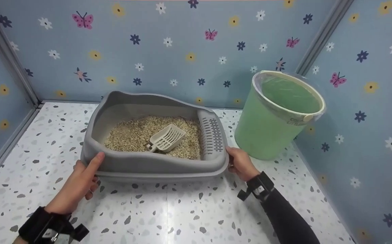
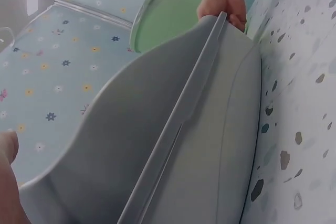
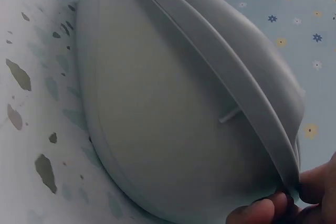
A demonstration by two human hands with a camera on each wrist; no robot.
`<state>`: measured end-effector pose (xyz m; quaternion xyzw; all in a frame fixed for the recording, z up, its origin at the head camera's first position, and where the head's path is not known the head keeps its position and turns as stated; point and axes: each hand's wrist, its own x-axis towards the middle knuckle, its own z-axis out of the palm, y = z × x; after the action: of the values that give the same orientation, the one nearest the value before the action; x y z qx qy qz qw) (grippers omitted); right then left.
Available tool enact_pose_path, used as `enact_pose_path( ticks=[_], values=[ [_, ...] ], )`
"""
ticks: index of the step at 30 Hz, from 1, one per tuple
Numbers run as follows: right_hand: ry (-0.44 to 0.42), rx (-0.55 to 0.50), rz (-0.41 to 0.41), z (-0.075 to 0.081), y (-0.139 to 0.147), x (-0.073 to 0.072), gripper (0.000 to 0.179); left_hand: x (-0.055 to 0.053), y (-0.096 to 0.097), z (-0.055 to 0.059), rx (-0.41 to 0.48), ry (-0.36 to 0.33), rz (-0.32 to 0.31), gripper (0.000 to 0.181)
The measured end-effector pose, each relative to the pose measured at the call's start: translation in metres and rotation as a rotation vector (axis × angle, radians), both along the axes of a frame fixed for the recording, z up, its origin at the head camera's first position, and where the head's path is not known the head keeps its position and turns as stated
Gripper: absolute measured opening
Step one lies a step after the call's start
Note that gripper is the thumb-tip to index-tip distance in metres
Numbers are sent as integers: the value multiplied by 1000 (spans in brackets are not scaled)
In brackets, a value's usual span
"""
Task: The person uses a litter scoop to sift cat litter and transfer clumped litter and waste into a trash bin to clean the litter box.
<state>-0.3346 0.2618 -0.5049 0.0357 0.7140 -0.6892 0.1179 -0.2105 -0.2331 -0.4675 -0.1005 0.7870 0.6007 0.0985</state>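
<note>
A grey cat litter box (image 1: 155, 164) stands on the floor, filled with tan pellet litter (image 1: 128, 135). On the litter lies a beige slotted scoop (image 1: 167, 138), its handle toward the front wall. My left hand (image 1: 75, 186) grips the box's front left corner, thumb up on the outer wall and fingers curled beneath the rim flange. At the front right corner, my right hand (image 1: 242, 163) pinches the same flange; its fingertips (image 3: 257, 212) curl under the edge in the right wrist view. The left wrist view shows the box wall (image 2: 142, 114) between both hands.
A green bin (image 1: 267, 128) with a clear liner stands close to the box's right end. Flowered wall panels (image 1: 169, 54) rise behind the box and at both sides. Speckled flooring (image 1: 169, 217) extends in front.
</note>
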Motion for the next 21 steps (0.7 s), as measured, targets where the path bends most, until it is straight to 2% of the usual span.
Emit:
enact_pose_path(
  ticks=[4, 7, 10, 13, 17, 19, 21],
  values=[
    [12, 21, 68, -1, -1, 21, 43, -18, -8, -3, -31, 1, 14, 72],
    [5, 29, 149, -1, -1, 35, 45, -36, -14, -4, -87, 33, 21, 92],
    [-3, 48, 178, 2, 1, 36, 45, -48, -17, -2, -129, 60, 15, 110],
    [-6, 45, 132, 5, 4, 18, 43, -49, -14, -3, -100, 67, 28, 104],
    [-19, 27, 42, 7, 4, -17, 39, -35, 2, -11, 1, 59, 103, 91],
    [-18, 29, 21, 7, 4, -30, 38, -30, 10, -13, 43, 47, 134, 101],
    [-9, 40, 13, 5, 3, -37, 37, -30, 15, -14, 59, 39, 153, 116]
  ],
)
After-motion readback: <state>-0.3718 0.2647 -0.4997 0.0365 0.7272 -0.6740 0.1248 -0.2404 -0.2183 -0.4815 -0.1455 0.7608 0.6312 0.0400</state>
